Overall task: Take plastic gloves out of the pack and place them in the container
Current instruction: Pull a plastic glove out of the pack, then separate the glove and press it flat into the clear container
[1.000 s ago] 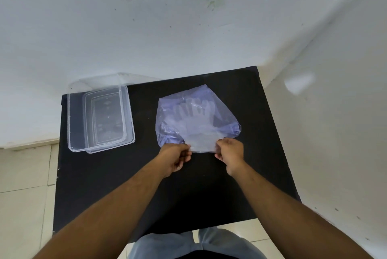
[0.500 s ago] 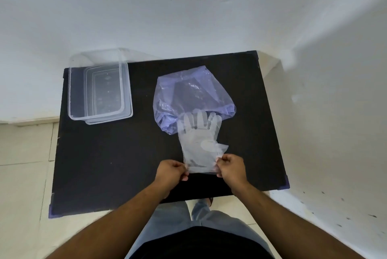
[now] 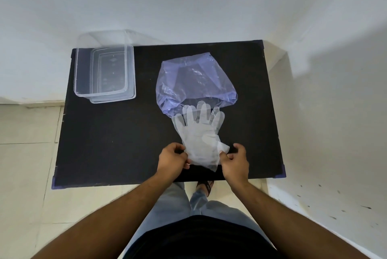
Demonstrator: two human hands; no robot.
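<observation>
A stack of clear plastic gloves [image 3: 199, 133] lies flat on the black table [image 3: 117, 139], fingers pointing away from me, fingertips just at the mouth of the bluish see-through pack [image 3: 194, 79]. My left hand [image 3: 172, 159] pinches the cuff's left corner. My right hand [image 3: 235, 160] grips the cuff's right edge between thumb and fingers. The clear rectangular container [image 3: 104, 74] stands at the table's far left corner, open on top, with nothing visible inside.
The table stands in a corner, white walls behind and to the right. Tiled floor lies to the left and below the near edge. My legs and one sandalled foot [image 3: 204, 185] are at the table's near edge.
Both hands pulled the gloves toward me out of the pack, which now lies nearly emptied. Since half a second ago the gloves have barely moved.
</observation>
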